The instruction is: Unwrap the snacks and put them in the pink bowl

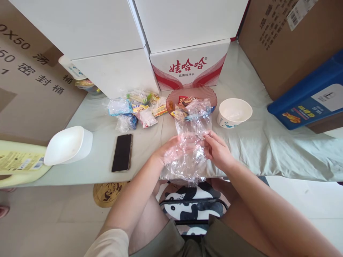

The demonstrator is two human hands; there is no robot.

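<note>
A clear, crinkled plastic bag (187, 162) hangs between my hands at the table's front edge. My right hand (217, 149) pinches its right side between thumb and fingers. On the other side, my left hand (171, 147) is closed on the bag, its fingers partly covered by the shiny film. Just beyond, a pink ribbed bowl (175, 95) holds several wrapped snacks (187, 101), and the bag's upper part overlaps its near rim. Right of the bowl stands a white paper tub (227, 122) with blue print.
Several packaged snacks (139, 107) lie in a pile left of the bowl. A black phone (122, 152) and a white container (80, 146) are nearer the left. White boxes (187, 67) stand behind; a cardboard box (257, 53) and blue jug (308, 96) flank the right.
</note>
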